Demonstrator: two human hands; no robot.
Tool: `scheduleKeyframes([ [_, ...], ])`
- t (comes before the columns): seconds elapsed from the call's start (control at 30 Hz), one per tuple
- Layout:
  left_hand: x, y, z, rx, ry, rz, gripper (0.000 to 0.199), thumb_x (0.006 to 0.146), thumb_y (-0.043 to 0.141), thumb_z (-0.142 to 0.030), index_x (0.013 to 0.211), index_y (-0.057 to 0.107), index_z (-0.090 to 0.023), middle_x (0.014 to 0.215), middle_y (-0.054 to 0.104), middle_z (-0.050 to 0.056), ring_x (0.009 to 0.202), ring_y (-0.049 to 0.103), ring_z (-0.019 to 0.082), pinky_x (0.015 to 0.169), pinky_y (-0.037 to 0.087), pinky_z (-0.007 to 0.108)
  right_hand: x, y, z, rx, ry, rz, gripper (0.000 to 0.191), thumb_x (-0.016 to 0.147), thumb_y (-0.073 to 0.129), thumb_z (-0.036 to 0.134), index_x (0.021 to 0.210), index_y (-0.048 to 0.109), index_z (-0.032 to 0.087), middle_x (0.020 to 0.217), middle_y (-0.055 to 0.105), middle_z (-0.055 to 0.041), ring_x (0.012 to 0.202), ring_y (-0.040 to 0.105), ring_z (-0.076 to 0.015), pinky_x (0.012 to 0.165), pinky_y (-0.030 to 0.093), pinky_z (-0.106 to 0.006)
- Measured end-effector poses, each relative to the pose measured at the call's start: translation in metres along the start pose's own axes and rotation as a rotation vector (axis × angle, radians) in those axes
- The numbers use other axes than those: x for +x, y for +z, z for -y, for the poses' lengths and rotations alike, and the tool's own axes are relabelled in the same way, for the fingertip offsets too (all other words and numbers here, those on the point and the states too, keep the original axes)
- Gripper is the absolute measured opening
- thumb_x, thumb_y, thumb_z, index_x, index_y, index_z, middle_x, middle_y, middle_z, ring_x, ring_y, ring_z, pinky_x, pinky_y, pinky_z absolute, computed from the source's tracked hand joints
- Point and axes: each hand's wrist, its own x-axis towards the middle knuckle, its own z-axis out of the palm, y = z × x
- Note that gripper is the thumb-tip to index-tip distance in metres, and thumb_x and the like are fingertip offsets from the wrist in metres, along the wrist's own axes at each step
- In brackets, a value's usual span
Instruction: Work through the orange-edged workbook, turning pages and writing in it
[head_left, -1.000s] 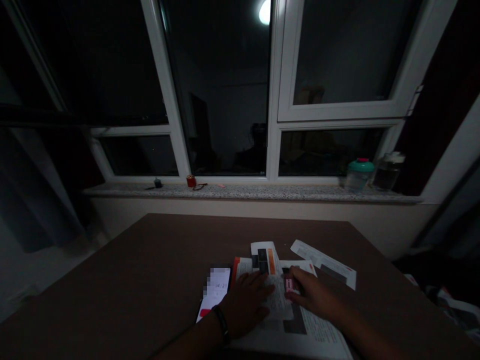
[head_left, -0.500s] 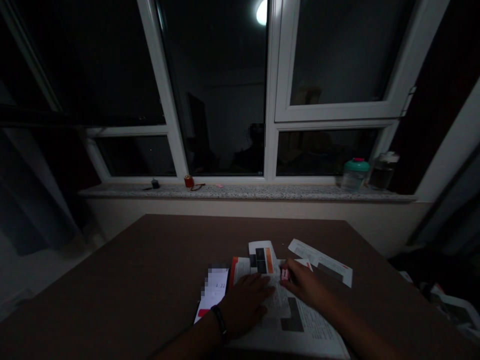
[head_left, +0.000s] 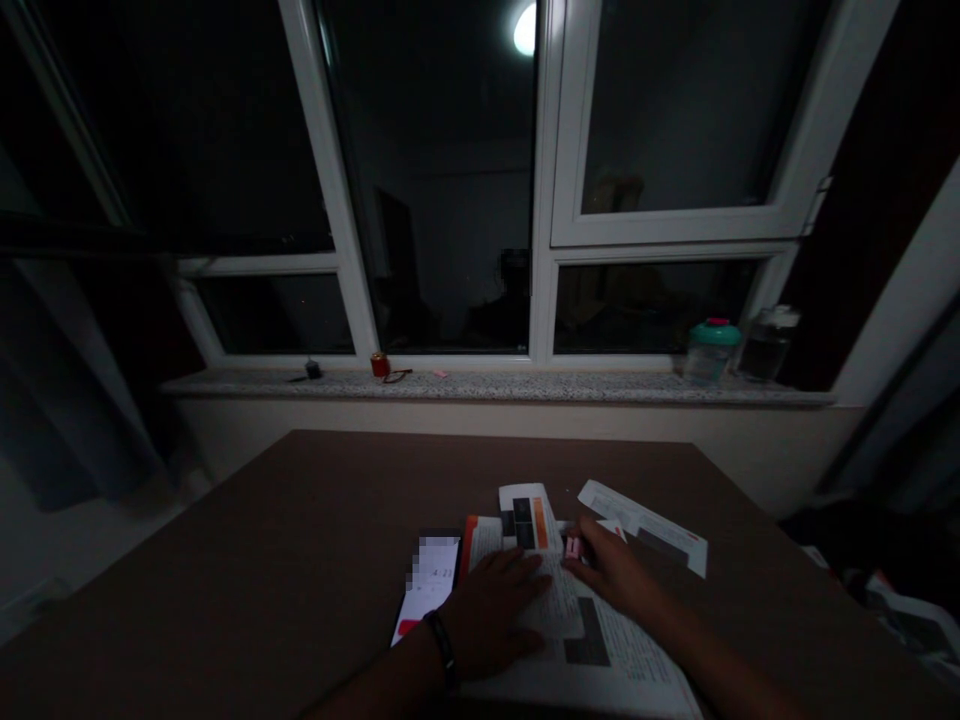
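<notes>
A printed sheet with grey and orange blocks lies on top of other printed paper on the table. My left hand, wearing a dark wristband, rests flat on it with the fingers stretched out. Beside the sheet's upper right edge, my right hand pinches a small pink object between thumb and fingers. Its exact kind is too dark and small to make out. A narrow printed strip of paper lies apart, beyond the right hand. Left of the papers is a phone with a lit screen.
The brown table reaches toward a speckled stone windowsill. On the sill stand a teal-lidded bottle, a clear bottle, a small red jar and a small dark bottle. Dark windows rise behind.
Both hands keep nearly the same places on the paper. The pink object has barely shifted in the right hand. The digits on the phone screen have changed.
</notes>
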Motion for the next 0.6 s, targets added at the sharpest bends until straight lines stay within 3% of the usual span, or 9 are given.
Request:
scheduleKeyframes([
  [0.17, -0.002, 0.003, 0.005, 0.009, 0.030, -0.021, 0.073, 0.085, 0.068, -0.050, 0.146, 0.037, -0.025, 0.152, 0.032, 0.008, 0.138, 0.028, 0.035, 0.111, 0.027, 0.052, 0.005, 0.003, -0.002, 0.028, 0.018, -0.046, 0.018, 0.083, 0.060, 0.030, 0.096, 0.048, 0.023, 0.101, 0.065, -0.0045, 0.088, 0.061, -0.0202, 0.074, 0.045, -0.029],
  [0.33, -0.001, 0.002, 0.003, 0.002, 0.030, -0.035, 0.071, 0.084, 0.068, -0.054, 0.144, 0.041, -0.024, 0.151, 0.035, 0.009, 0.137, 0.030, 0.035, 0.110, 0.028, 0.052, -0.008, 0.000, 0.002, 0.003, -0.019, 0.019, 0.018, 0.081, 0.061, 0.028, 0.094, 0.049, 0.023, 0.089, 0.062, -0.0013, 0.077, 0.059, -0.0177, 0.067, 0.044, -0.026],
  [0.6, -0.002, 0.001, 0.003, -0.003, 0.032, -0.034, 0.070, 0.084, 0.067, -0.056, 0.142, 0.044, -0.023, 0.150, 0.037, 0.009, 0.138, 0.029, 0.035, 0.110, 0.027, 0.051, -0.011, 0.000, 0.002, 0.001, -0.061, 0.054, 0.018, 0.079, 0.064, 0.028, 0.089, 0.050, 0.023, 0.095, 0.064, -0.0020, 0.086, 0.060, -0.0191, 0.074, 0.045, -0.027],
])
